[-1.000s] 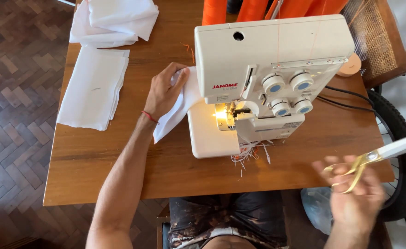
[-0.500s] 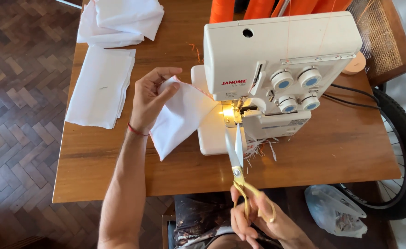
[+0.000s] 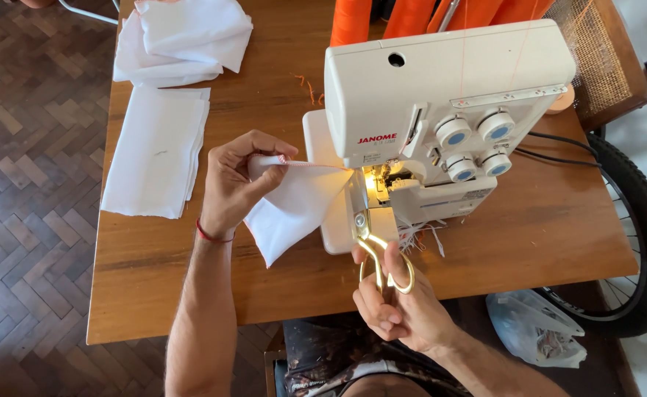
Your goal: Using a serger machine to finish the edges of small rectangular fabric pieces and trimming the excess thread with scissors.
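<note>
Right hand [image 3: 400, 305] fingers are threaded through the gold scissors [image 3: 373, 246] handles, gripping them, blades pointing up at the lit needle area of the white overlock machine [image 3: 411, 88]. Left hand [image 3: 239, 184] pinches a white cloth piece [image 3: 294, 206] by its stitched edge, pulled taut toward the machine, above the wooden table [image 3: 529, 235], with stacked white fabric [image 3: 154, 151] lying further left

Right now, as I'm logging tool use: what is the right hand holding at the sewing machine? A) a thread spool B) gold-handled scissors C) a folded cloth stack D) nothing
B: the right hand has fingers through the loops of gold-handled scissors, blades toward the serger.
</note>
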